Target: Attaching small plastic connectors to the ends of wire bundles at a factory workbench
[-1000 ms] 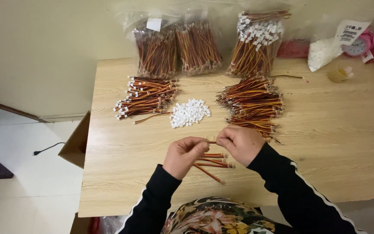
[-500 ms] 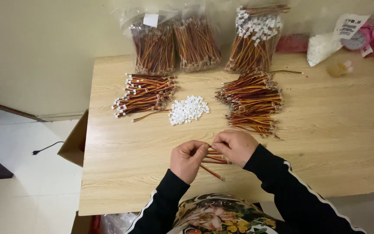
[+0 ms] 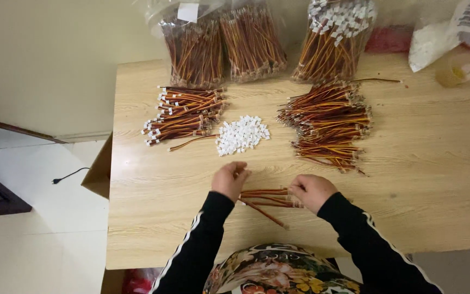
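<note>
A pale wooden table filled most of the room where I stood, pushed against a cream wall. Along its far edge leaned 3 clear plastic bags of brown, orange and yellow wire leads: 1 on the left, 1 in the middle, and 1 on the right whose leads showed white connector ends at the top. In front of those lay 2 loose heaps, the one with white connectors fitted on the left side and a bare-ended heap on the right side. Between them sat a small mound of white plastic connector housings. A white bag and a small yellowish cup stood at the far right corner.

Nearest the person, a few wire leads lay flat on the table between the hands, with 1 lead slanting off toward the table's near edge. The left hand rested curled at the left ends of those leads, fingers bent toward the housings; I could not tell whether it pinched anything. The right hand was closed over the right ends of the leads. The 2 hands sat apart, both in black sleeves with white stripes.
</note>
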